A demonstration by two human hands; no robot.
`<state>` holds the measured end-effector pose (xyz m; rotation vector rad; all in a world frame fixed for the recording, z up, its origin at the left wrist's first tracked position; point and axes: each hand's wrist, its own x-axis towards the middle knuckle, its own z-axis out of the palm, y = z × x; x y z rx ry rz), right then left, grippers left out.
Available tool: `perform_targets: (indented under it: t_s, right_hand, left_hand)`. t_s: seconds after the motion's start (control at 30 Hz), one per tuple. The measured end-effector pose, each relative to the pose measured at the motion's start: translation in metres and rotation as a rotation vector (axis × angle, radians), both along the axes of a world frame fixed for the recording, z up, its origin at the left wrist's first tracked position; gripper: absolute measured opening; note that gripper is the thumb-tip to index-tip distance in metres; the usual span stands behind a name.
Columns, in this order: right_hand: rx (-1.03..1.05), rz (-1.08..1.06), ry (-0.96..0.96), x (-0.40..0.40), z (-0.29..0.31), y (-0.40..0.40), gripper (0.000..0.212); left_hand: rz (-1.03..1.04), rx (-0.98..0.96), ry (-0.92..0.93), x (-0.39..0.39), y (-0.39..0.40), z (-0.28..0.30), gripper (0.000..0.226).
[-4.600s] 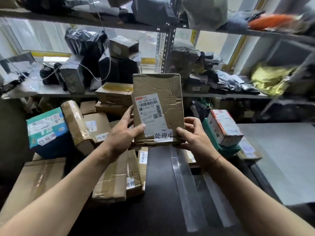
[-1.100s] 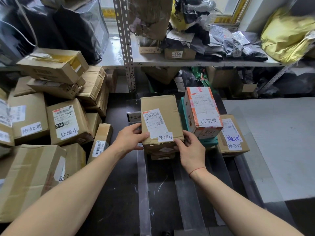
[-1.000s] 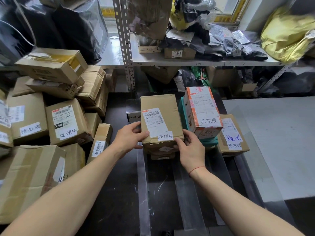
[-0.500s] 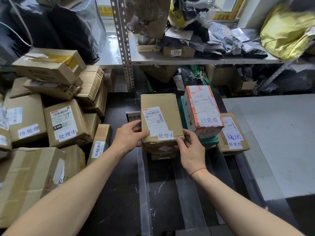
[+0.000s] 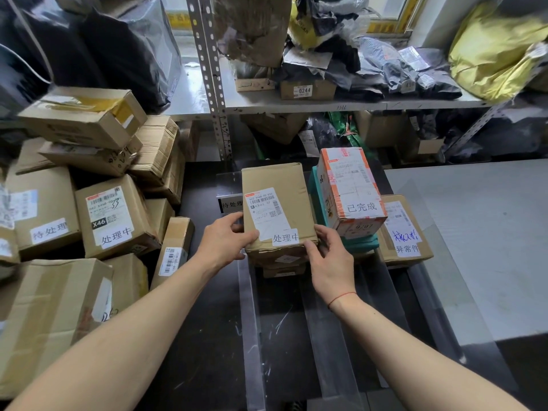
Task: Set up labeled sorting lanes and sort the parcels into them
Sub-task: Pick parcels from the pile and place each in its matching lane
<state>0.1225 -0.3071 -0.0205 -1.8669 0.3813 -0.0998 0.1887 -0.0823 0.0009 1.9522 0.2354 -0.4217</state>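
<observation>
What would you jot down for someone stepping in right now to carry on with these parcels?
Left hand and right hand both grip the near corners of the brown box tagged 处理中, which sits on top of other boxes in the middle lane.
Done: the orange-and-white box tagged 已完成 sits on a teal parcel in the next lane to the right; the box tagged 异常件 is in the far right lane.
Left: let go of this box, then sort the pile at the left, including another 处理中 box and a 待处理 box. The 待处理 lane sign is partly hidden.
</observation>
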Motion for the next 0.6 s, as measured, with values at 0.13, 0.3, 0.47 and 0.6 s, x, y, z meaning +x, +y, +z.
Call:
perform_targets:
  t_s: [0.13,0.3,0.47,0.6]
  right_hand:
    - [-0.047,0.023,0.007,-0.001,0.006,-0.001,0.038]
    - [-0.148,0.061,-0.023,-0.005,0.01,-0.001,0.043]
    - [-0.297,0.098,-0.084,-0.01,0.022,0.001,0.043]
    - [-0.342,0.15,-0.138,-0.008,0.047,0.005,0.041]
  left_hand:
    - [-0.009,0.025,0.008,0.0,0.002,0.001,0.066]
    - [-0.039,0.087,0.014,-0.002,0.003,-0.001,0.073]
    - [-0.03,0.218,-0.077,-0.008,0.004,0.008,0.07]
    - [-0.058,0.397,-0.205,-0.022,0.005,0.032,0.056]
